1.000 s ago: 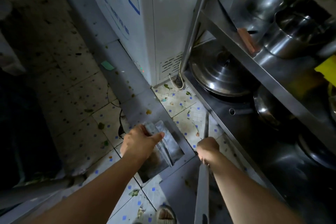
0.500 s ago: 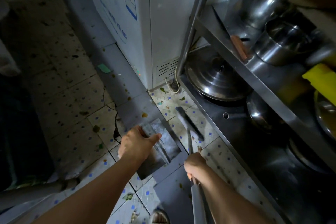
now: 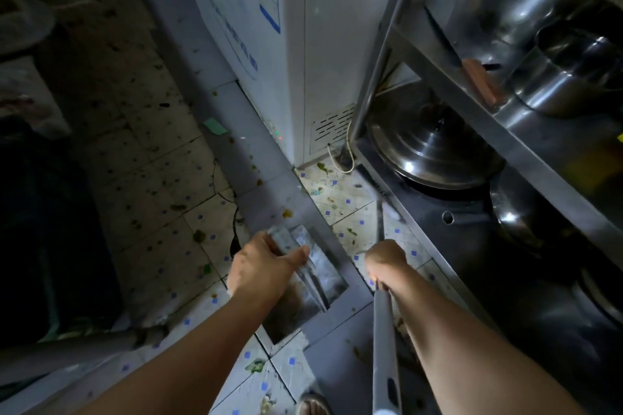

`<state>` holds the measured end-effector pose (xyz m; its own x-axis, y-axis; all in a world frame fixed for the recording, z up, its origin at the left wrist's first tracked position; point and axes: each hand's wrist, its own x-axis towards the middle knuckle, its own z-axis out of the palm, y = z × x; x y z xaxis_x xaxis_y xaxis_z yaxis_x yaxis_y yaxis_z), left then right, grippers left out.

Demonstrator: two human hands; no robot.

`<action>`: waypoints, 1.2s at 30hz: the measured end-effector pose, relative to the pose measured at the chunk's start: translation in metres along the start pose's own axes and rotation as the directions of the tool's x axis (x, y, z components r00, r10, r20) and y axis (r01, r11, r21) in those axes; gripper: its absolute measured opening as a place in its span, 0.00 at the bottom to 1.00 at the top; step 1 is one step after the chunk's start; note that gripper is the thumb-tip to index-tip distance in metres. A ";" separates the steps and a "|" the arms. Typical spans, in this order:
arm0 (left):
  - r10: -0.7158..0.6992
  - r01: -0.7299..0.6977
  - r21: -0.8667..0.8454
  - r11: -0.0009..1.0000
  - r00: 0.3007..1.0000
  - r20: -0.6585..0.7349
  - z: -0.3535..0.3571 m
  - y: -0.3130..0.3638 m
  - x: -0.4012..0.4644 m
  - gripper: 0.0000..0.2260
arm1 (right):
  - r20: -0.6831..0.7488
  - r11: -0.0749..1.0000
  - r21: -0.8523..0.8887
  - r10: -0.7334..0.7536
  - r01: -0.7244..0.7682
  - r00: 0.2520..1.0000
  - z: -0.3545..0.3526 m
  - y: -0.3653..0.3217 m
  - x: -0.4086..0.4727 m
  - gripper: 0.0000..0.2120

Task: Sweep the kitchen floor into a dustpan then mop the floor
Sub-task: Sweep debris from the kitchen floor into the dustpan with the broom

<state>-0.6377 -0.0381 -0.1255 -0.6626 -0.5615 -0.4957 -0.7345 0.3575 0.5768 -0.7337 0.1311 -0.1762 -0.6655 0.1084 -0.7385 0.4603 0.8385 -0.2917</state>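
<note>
Dim kitchen, dark left edge, steel glare, wide-angle warping

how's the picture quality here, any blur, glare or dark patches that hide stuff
Head view: dim overall, and the left edge falls into near black, hiding what stands there. Bright glare spots sit on the steel pot lid and the pots on the shelf. The broom head is smeared by motion blur, while the left hand and the dustpan read fairly sharp. Wide-angle distortion bends the shelf post.
</note>
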 end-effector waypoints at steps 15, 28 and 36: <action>-0.058 0.058 0.001 0.998 0.998 -0.038 -0.002 0.000 -0.007 0.16 | 0.106 0.970 -0.243 0.015 0.012 0.994 -0.001 0.025 -0.042 0.15; -0.048 0.054 0.080 0.995 0.996 -0.078 -0.004 -0.003 0.010 0.19 | -0.040 0.982 -0.174 -0.082 0.074 0.996 0.004 -0.039 0.015 0.16; -0.028 0.028 -0.001 1.000 0.996 -0.079 0.006 -0.011 0.028 0.17 | -0.034 0.960 -0.268 -0.090 0.078 0.995 0.019 -0.046 0.051 0.17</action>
<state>-0.6493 -0.0532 -0.1503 -0.6280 -0.6286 -0.4589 -0.7528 0.3411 0.5630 -0.7778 0.0879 -0.2116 -0.7241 0.0507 -0.6879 0.2328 0.9568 -0.1744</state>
